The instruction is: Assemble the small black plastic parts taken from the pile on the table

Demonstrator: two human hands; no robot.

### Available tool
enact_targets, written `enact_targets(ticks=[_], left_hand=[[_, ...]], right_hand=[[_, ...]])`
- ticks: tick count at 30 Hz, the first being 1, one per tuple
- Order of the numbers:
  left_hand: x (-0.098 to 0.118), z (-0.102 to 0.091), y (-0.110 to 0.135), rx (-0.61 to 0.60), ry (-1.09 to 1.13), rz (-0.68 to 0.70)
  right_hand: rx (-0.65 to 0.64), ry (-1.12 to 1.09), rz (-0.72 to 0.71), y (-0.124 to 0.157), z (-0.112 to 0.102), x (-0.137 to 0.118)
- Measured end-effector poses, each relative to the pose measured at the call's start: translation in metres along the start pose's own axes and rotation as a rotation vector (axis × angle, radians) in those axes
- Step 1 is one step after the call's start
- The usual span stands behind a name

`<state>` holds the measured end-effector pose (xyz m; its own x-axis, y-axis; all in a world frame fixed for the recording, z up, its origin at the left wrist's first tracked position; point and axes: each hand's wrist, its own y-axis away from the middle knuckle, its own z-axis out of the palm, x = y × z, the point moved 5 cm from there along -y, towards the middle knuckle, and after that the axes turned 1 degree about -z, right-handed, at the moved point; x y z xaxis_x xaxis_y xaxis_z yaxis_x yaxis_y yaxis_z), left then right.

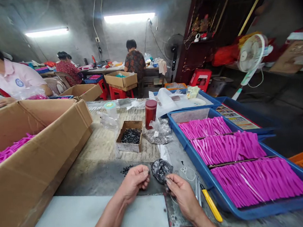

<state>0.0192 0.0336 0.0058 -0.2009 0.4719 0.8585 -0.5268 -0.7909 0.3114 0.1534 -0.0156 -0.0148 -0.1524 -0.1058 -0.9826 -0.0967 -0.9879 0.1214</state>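
A small plastic bag with dark contents is in front of me on the worktable. My right hand is closed, its thumb and fingers pinched at the bag's lower right edge. Left of the bag, my left hand is closed with the fingertips pressed together; what they hold, if anything, is too small to make out. Beyond that hand lies a little pile of small black pieces. A white elastic loop and a yellow-handled screwdriver lie right of my right hand.
Blue tray with rows of magenta strips stands at right. A large cardboard box bounds the left. Ahead are a small box of black pieces, a red-lidded jar and a bag of metal bits. Co-workers sit beyond.
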Motion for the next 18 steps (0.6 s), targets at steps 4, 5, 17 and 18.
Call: enact_targets(ticks=[4, 5, 17, 18], left_hand=[[0.058, -0.032, -0.026, 0.263, -0.396, 0.185], [0.073, -0.040, -0.033, 0.357, -0.566, 0.241], [0.111, -0.051, -0.037, 0.584, -1.051, 0.435], [0.105, -0.049, -0.030, 0.556, -1.085, 0.429]], right_hand=[[0.016, 0.006, 0.007, 0.003, -0.004, 0.003], [0.016, 0.006, 0.010, 0.003, -0.004, 0.004], [0.044, 0.006, 0.017, 0.007, -0.010, 0.003], [0.046, 0.008, 0.014, 0.006, -0.011, 0.003]])
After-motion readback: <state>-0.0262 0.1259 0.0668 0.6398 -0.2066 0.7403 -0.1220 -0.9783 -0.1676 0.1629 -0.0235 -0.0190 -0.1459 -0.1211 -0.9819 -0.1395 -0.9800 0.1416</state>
